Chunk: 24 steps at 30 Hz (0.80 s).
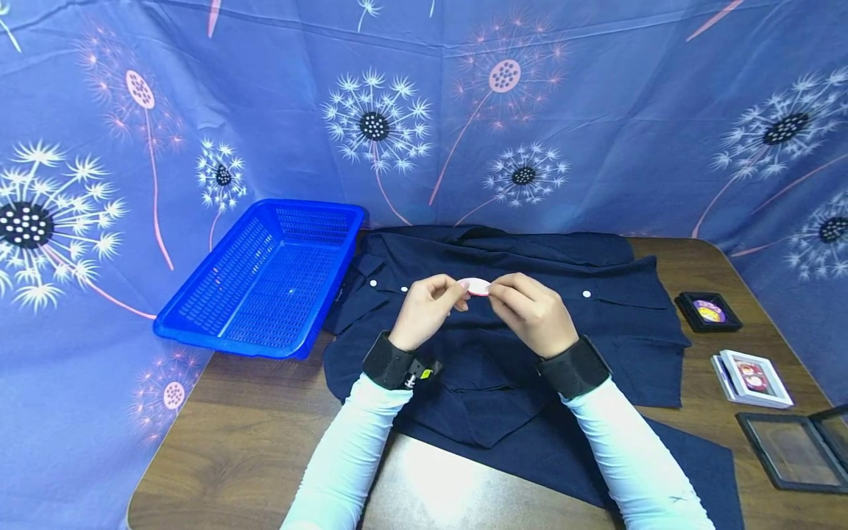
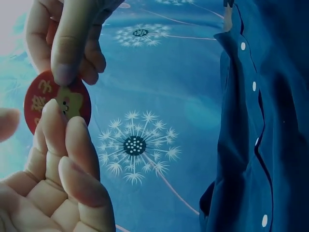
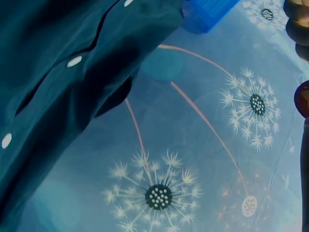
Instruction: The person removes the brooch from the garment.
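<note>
Between both hands, over a dark navy buttoned garment (image 1: pixel 490 346), is a small round badge (image 2: pixel 41 99). Its red face with yellow characters and a yellow star figure shows in the left wrist view; the head view shows its pale side (image 1: pixel 476 286). My right hand (image 1: pixel 533 309) pinches one edge, thumb on the red face. My left hand (image 1: pixel 427 309) holds the opposite edge, curled fingertips across the red face. At the right border of the right wrist view, only a sliver of the badge (image 3: pixel 302 99) appears.
A blue plastic basket (image 1: pixel 291 342) stands to the left on the wooden table (image 1: pixel 258 434). Along the right lie a black case with a purple-yellow round piece (image 1: pixel 710 311), white frames (image 1: pixel 755 375) and an open black frame (image 1: pixel 795 450). A dandelion-print cloth (image 1: pixel 437 96) hangs behind.
</note>
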Available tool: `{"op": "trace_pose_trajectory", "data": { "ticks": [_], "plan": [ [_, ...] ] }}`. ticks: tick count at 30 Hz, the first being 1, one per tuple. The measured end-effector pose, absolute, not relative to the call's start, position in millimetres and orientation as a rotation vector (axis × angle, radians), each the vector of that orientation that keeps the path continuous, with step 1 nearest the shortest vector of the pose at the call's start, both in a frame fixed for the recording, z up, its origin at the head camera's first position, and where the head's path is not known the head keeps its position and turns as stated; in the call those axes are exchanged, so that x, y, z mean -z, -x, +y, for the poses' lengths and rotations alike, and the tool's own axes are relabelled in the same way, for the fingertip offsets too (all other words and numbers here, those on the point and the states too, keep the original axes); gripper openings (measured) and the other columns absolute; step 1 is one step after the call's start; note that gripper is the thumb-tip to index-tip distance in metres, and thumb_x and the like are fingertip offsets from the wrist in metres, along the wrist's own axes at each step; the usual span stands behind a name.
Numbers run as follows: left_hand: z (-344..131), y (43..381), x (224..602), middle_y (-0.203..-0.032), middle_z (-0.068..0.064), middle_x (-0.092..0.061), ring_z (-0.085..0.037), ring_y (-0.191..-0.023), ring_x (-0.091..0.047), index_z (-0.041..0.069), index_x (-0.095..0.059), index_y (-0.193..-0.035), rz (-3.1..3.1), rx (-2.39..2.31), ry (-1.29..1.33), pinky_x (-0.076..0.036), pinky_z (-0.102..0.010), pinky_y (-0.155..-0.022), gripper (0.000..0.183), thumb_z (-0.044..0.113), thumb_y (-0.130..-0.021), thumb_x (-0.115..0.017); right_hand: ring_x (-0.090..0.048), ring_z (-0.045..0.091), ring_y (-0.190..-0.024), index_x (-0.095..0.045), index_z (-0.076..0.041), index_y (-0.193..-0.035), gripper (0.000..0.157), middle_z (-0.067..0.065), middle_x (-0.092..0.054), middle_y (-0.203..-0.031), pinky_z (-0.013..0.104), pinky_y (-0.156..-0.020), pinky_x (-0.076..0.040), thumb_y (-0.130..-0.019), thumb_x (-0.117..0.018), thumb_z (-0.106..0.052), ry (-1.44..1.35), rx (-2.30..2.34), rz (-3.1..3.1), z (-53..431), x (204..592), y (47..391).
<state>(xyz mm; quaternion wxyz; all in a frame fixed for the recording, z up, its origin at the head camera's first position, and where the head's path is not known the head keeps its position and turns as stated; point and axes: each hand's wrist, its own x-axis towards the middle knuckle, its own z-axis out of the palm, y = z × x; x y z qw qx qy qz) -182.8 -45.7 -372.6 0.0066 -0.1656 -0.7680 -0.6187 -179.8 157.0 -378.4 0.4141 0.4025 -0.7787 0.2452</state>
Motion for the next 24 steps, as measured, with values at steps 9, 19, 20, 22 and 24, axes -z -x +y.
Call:
{"op": "trace_pose_trajectory", "data": {
  "ticks": [9, 19, 20, 22, 24],
  "plan": [
    [-50, 180, 374, -0.082, -0.011, -0.072, -0.015, -0.073, -0.067, 0.005, -0.068, -0.091, -2.406, 1.779, 0.596, -0.047, -0.023, -0.064, 0.023, 0.026, -0.096, -0.061, -0.065, 0.019, -0.075, -0.072, -0.001, -0.091, 0.016, 0.010, -0.068, -0.085, 0.028, -0.064, -0.053, -0.077, -0.075, 0.007, -0.938, -0.805, -1.974, 161, 377, 181],
    [-58, 182, 380, -0.129, -0.006, -0.062, -0.019, -0.123, -0.056, 0.011, -0.059, -0.128, -2.438, 1.347, 0.706, -0.046, -0.042, -0.104, 0.040, 0.033, -0.095, -0.061, -0.058, 0.009, -0.074, -0.071, 0.002, -0.089, 0.011, 0.010, -0.069, -0.084, 0.016, -0.068, -0.045, -0.080, -0.071, 0.008, -0.784, -1.042, -1.996, 179, 372, 176],
    [-58, 182, 381, -0.136, -0.006, -0.058, -0.020, -0.130, -0.052, 0.011, -0.056, -0.133, -2.450, 1.302, 0.701, -0.042, -0.044, -0.108, 0.045, 0.035, -0.094, -0.062, -0.058, 0.007, -0.075, -0.071, 0.001, -0.089, 0.012, 0.010, -0.069, -0.084, 0.016, -0.068, -0.045, -0.079, -0.071, 0.010, -0.768, -1.056, -1.999, 182, 372, 176],
    [-60, 182, 383, -0.146, -0.006, -0.050, -0.022, -0.141, -0.042, 0.012, -0.050, -0.140, -2.470, 1.207, 0.692, -0.035, -0.047, -0.115, 0.055, 0.038, -0.093, -0.062, -0.057, 0.000, -0.077, -0.071, 0.001, -0.089, 0.014, 0.010, -0.069, -0.083, 0.015, -0.068, -0.046, -0.078, -0.072, 0.010, -0.730, -1.072, -2.010, 188, 373, 174],
    [-62, 183, 386, -0.153, -0.005, -0.043, -0.024, -0.147, -0.032, 0.012, -0.045, -0.144, -2.484, 1.114, 0.685, -0.029, -0.048, -0.118, 0.062, 0.040, -0.092, -0.063, -0.057, -0.005, -0.078, -0.071, 0.002, -0.089, 0.015, 0.012, -0.070, -0.083, 0.013, -0.069, -0.046, -0.078, -0.072, 0.011, -0.693, -1.108, -2.012, 194, 374, 172]
  ]
}}
